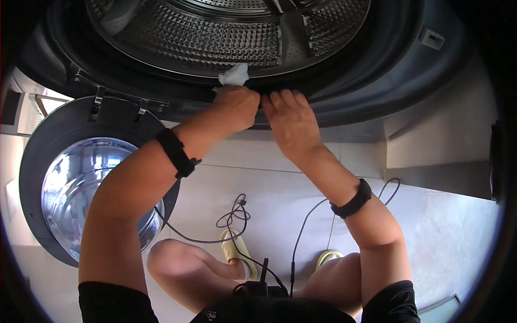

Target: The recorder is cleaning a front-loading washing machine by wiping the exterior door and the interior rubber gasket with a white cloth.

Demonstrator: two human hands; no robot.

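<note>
Before me is the open mouth of a front-loading washing machine, its ridged metal drum framed by a dark rubber door gasket. My left hand is closed around a crumpled white cloth or wipe, which sticks out above the knuckles at the lower lip of the drum opening. Just to its right, my right hand rests with its fingers bent over the gasket's lower edge. Those fingertips partly disappear into the dark fold, so whether they pinch the rubber is hidden.
The round glass washer door hangs open at left on metal hinges. Black cables trail across the pale tiled floor near my feet in slippers. A door latch slot sits at upper right.
</note>
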